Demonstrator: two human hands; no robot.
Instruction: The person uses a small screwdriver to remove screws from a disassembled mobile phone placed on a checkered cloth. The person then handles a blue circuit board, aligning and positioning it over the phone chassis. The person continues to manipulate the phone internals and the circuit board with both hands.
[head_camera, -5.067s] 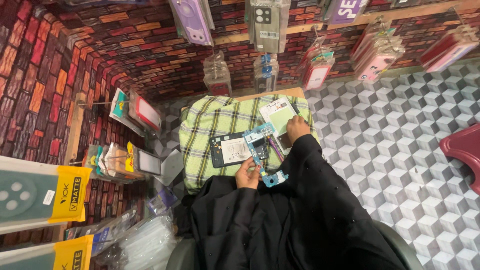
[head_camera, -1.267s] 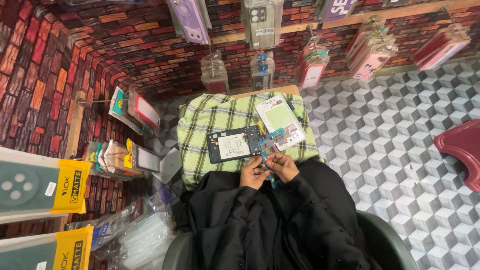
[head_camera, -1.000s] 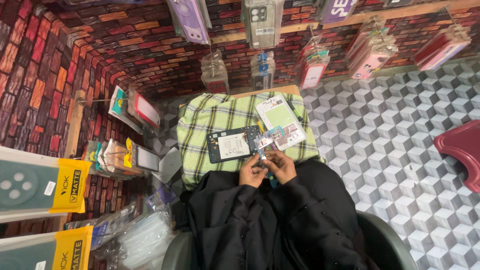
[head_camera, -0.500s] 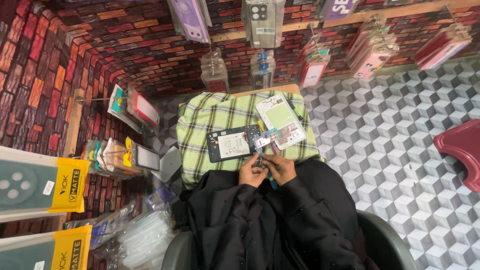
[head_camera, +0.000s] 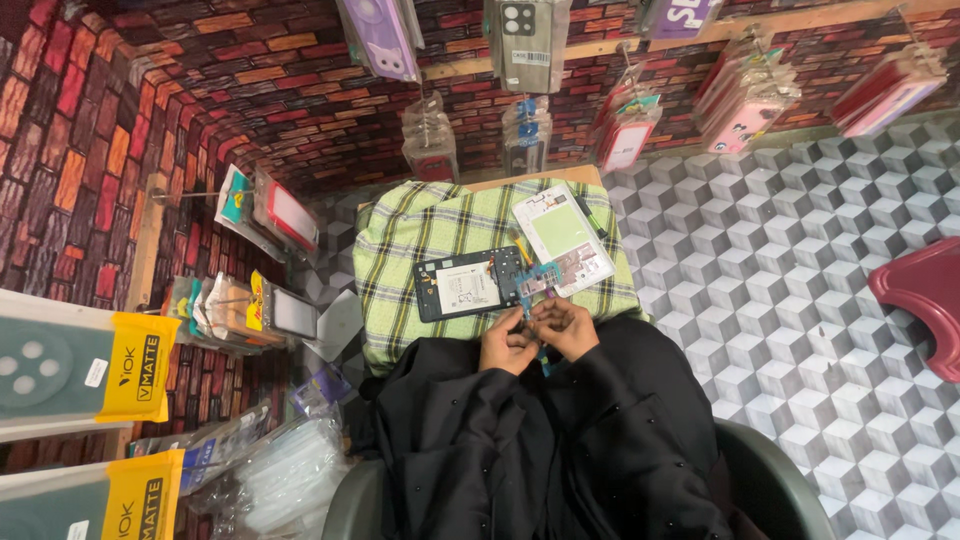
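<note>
Phone repair shop: hanging packaged phone cases (head_camera: 525, 45), opened phone (head_camera: 468, 284) on cloth

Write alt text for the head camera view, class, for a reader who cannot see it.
A person in black sleeves holds a small blue part between the left hand and right hand, above an opened phone on a green checked cloth. Packaged phone cases hang on brick-patterned walls.

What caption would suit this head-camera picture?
Both hands, left hand and right hand, meet over an opened phone on checked cloth.
</note>
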